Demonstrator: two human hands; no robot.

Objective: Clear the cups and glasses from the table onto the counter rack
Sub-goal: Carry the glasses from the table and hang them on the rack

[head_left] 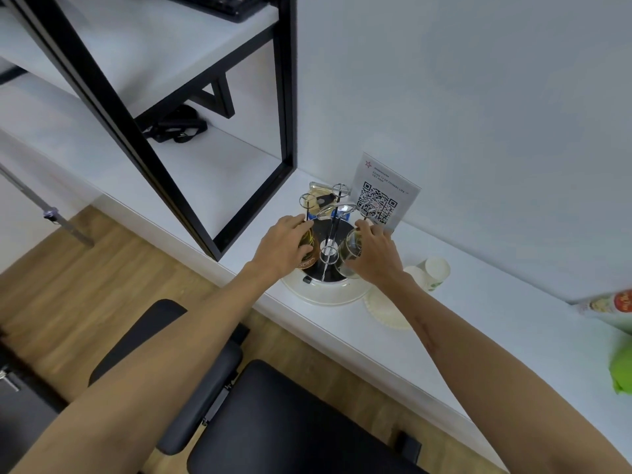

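A round cup rack [326, 268] with a dark base, a white rim and several upright metal pegs stands on the white counter [478, 313]. My left hand [284, 246] grips an amber-tinted glass [309, 249] at the rack's left side. On the right side, my right hand [372, 254] holds a clear glass [350, 256]. Both glasses are tilted over the rack; whether either sits on a peg is hidden by my hands.
A QR-code sign [384, 196] leans on the wall behind the rack. Paper cups [431, 271] lie on their side to the right, next to a white plate [386, 311]. A black-framed shelf [191, 131] rises on the left. A black chair [273, 419] stands below the counter edge.
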